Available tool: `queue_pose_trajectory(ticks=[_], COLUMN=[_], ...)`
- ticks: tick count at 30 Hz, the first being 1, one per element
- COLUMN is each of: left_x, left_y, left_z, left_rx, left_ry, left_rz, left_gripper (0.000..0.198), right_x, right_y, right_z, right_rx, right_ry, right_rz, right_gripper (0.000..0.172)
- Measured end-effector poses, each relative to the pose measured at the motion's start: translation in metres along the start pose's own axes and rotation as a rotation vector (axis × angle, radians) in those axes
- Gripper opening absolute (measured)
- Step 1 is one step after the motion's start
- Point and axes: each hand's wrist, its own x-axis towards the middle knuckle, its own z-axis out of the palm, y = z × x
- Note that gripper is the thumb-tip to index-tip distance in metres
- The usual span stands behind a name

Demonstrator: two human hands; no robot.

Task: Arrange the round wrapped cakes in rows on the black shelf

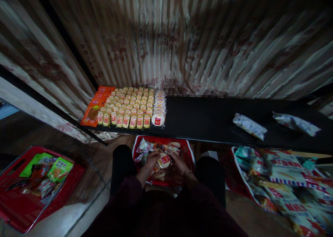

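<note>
Low in the middle, my left hand (153,160) and my right hand (179,163) are over a red basket (191,154) between my knees. A round, pale wrapped pastry (163,160) with a red label sits between them, the fingers of both hands closed on its sides. Other wrapped snacks (145,147) lie in the basket around and below the hands. On the black shelf (200,117) ahead stands a row of similar round wrapped pastries (158,118), beside several rows of small yellow wrapped cakes (126,121).
An orange snack bag (95,107) lies at the shelf's left end. Two whitish packets (249,126) rest toward its right. A red basket with green bags (59,169) stands at left; another basket (246,185) at right holds many bags. A patterned curtain (166,39) hangs behind.
</note>
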Motion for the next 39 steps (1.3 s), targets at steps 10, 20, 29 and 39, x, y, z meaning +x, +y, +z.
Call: queue_pose_trajectory(ticks=[10, 20, 29, 39], left_x=[0.002, -0.008, -0.004, -0.005], left_y=[0.011, -0.010, -0.008, -0.003], left_z=[0.006, 0.008, 0.006, 0.000], left_rx=[0.007, -0.021, -0.046, -0.128], left_ry=[0.116, 0.041, 0.046, 0.009], left_rz=[-0.073, -0.091, -0.018, -0.058], left_gripper=[0.025, 0.021, 0.018, 0.023], right_x=[0.006, -0.002, -0.006, -0.010], right_y=[0.025, 0.020, 0.017, 0.014], right_z=[-0.001, 0.004, 0.008, 0.009], right_rx=[0.158, 0.239, 0.150, 0.178], right_ry=[-0.024, -0.022, -0.084, -0.105], right_rz=[0.119, 0.196, 0.137, 0.144], right_gripper=[0.030, 0.033, 0.035, 0.038])
